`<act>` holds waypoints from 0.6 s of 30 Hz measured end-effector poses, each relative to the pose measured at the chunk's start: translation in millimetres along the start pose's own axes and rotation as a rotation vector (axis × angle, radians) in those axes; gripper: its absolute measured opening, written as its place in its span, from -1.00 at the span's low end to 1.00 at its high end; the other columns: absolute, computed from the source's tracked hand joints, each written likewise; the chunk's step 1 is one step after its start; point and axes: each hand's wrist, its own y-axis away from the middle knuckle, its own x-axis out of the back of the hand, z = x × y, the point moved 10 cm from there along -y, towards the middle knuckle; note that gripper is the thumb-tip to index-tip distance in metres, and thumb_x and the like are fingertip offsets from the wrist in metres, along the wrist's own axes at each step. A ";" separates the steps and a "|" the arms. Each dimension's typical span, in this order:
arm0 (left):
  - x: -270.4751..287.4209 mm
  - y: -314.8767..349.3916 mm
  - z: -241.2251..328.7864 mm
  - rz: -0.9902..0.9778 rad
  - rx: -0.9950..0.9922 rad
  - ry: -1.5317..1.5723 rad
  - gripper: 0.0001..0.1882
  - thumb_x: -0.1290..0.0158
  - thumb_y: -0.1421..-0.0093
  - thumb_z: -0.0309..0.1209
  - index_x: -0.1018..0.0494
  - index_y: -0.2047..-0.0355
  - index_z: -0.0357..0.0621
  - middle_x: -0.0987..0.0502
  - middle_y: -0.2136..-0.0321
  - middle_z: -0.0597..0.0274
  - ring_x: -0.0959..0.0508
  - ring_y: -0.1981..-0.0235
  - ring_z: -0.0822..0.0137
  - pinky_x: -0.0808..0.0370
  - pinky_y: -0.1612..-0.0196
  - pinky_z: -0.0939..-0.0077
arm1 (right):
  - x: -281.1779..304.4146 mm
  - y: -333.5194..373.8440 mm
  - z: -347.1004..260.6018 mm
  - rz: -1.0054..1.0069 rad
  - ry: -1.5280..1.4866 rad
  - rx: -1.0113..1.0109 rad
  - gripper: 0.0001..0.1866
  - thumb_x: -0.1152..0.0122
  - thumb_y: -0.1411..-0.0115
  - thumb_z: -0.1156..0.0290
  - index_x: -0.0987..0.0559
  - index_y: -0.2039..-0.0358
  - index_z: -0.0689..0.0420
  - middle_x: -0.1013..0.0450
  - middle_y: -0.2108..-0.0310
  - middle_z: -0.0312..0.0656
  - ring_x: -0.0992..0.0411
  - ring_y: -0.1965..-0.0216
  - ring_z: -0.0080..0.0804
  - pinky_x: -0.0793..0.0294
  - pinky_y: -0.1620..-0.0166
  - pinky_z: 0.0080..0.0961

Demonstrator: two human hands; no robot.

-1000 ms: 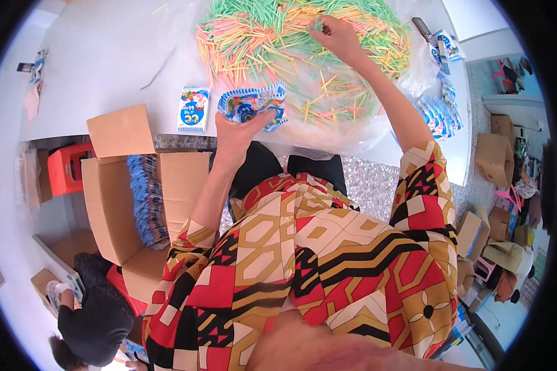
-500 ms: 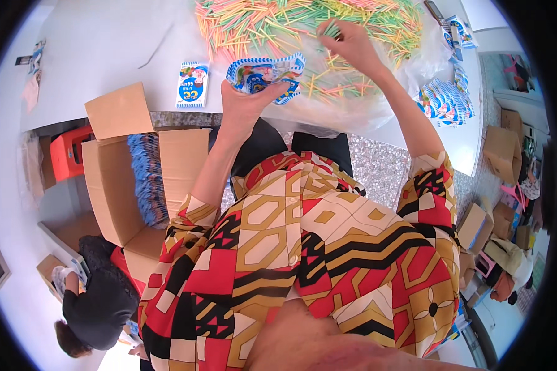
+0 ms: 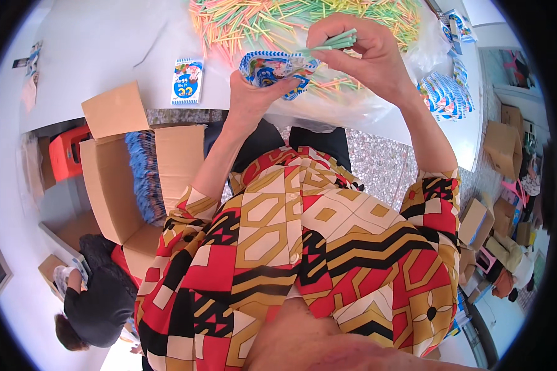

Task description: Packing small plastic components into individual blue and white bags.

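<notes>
My left hand (image 3: 249,102) is closed around a small blue-and-white printed packet (image 3: 272,67), its mouth gaping at the top. Just right of that mouth, my right hand (image 3: 377,62) pinches a small bunch of thin green sticks (image 3: 341,41). Their left ends come up to the packet's rim; whether any are inside I cannot tell. Behind both hands a big heap of pastel sticks (image 3: 247,28), pink, yellow and green, is spread on clear plastic sheeting (image 3: 368,112). A similar packet (image 3: 187,81) lies flat on the table left of my left hand.
Overlapping packets (image 3: 444,96) lie at the right edge of the white table (image 3: 111,55). Below its left front edge stands an open cardboard box (image 3: 108,195) holding a row of blue packets (image 3: 143,179). Beside it is an orange-red stool (image 3: 67,153). Another person (image 3: 99,306) works at lower left.
My right hand has come back from the heap toward the packet, now with the green sticks plainly showing in its fingers. The packet has shifted slightly right in my left hand.
</notes>
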 end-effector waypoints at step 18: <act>-8.5 -1.2 2.0 -0.064 -0.044 -0.031 -0.75 -0.25 0.03 -0.52 -0.50 0.31 -0.27 -0.57 0.43 0.28 -0.53 0.42 0.55 -0.48 0.31 0.66 | -12.9 -4.6 -4.1 -0.163 0.243 -0.099 -0.84 -0.14 -0.12 0.56 -0.52 0.25 0.17 -0.40 0.19 -0.33 -0.36 0.31 -0.60 -0.39 0.31 -0.70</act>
